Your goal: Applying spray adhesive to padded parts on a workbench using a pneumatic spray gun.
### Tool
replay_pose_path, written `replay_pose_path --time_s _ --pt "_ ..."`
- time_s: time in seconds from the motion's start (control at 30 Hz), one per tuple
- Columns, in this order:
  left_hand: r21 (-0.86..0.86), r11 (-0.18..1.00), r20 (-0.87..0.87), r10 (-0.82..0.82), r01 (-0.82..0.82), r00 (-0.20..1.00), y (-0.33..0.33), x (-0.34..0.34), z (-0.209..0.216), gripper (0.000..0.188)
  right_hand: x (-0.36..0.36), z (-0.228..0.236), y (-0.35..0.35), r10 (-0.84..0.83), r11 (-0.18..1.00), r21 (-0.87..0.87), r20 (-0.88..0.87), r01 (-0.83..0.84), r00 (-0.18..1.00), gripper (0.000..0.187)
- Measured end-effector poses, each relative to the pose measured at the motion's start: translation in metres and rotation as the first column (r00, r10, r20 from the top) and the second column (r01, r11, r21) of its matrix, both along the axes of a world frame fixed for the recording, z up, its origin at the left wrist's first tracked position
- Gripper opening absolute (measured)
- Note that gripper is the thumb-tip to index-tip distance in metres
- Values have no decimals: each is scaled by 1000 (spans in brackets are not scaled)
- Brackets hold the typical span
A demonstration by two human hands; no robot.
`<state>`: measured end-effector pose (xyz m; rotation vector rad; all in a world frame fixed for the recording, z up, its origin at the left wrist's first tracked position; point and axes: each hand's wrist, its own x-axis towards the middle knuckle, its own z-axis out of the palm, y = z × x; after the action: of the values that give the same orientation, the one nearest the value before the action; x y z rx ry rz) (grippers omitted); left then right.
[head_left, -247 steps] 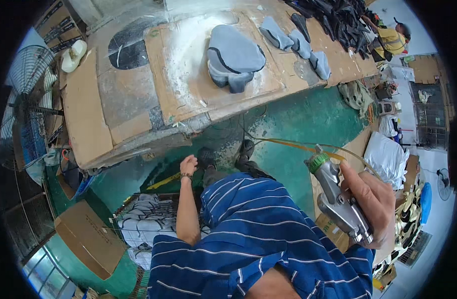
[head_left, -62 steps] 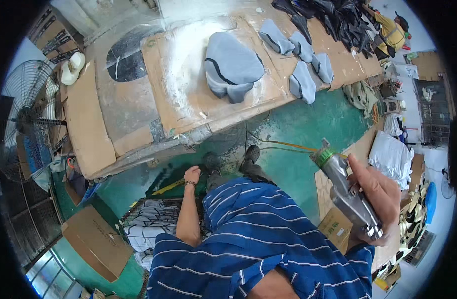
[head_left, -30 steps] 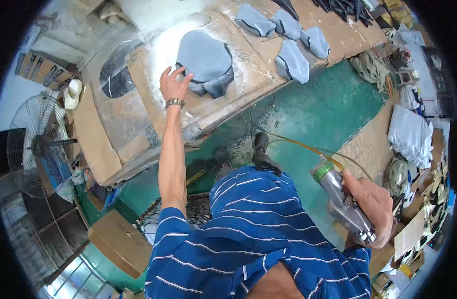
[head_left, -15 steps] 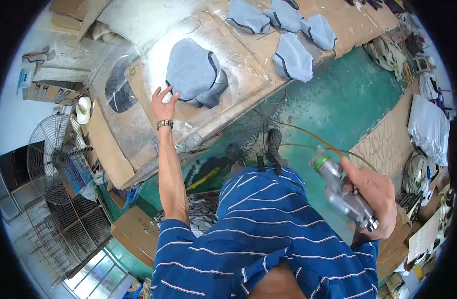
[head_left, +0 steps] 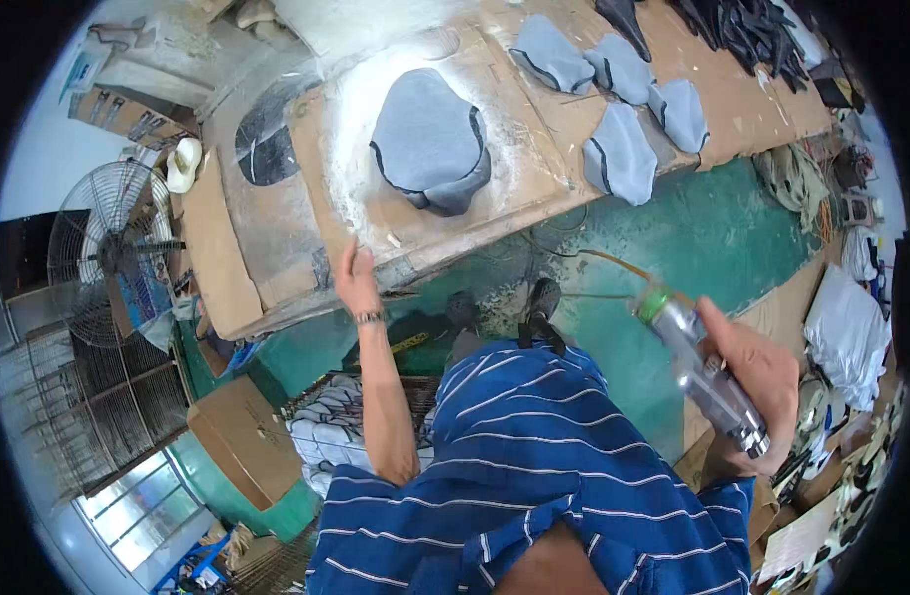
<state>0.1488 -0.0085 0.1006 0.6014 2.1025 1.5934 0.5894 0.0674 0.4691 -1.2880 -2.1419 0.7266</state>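
My right hand (head_left: pixel 767 382) is wrapped round a silvery spray gun (head_left: pixel 695 369) with a green ring at one end. A thin hose (head_left: pixel 614 262) runs near that end toward the table. My left hand (head_left: pixel 356 283) hovers by the table's near edge, empty, its fingers stretched out. Beyond it a grey fabric piece (head_left: pixel 425 129) with dark trim lies on a cardboard sheet (head_left: pixel 519 139) dusted with white. The piece is apart from both hands, and its near side is folded under.
Several similar grey pieces (head_left: pixel 622 154) lie toward the table's right, with dark pieces (head_left: pixel 742 35) behind them. At left stand a wire-caged fan (head_left: pixel 108 253) and an open cardboard box (head_left: pixel 242 441). Bundled white material (head_left: pixel 331 436) sits below my left arm. A silvery bag (head_left: pixel 847 322) is at right.
My left hand has drawn back from the grey fabric piece toward me, its fingers now closer together. My right hand still holds the spray gun, slightly lower in view. The whole view has shifted.
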Motion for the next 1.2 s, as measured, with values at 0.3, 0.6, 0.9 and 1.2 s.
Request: replay_pose_path --time_s 0.3,0.6,0.9,1.2 --pt "-334 943 71 31 -6 997 -134 24 -106 33 -14 8 -5 6 998 55 23 -8 1000 52" --pt "-230 973 -15 -27 23 1000 -94 10 -88 28 -23 13 -19 -64 998 24 81 62 995 63" --pt "19 997 -108 -77 80 991 15 21 7 23 -13 6 -25 119 980 160 25 -121 993 68" --pt "-310 909 -808 -407 279 427 155 -11 59 35 27 11 -30 59 990 133 -24 -55 998 67"
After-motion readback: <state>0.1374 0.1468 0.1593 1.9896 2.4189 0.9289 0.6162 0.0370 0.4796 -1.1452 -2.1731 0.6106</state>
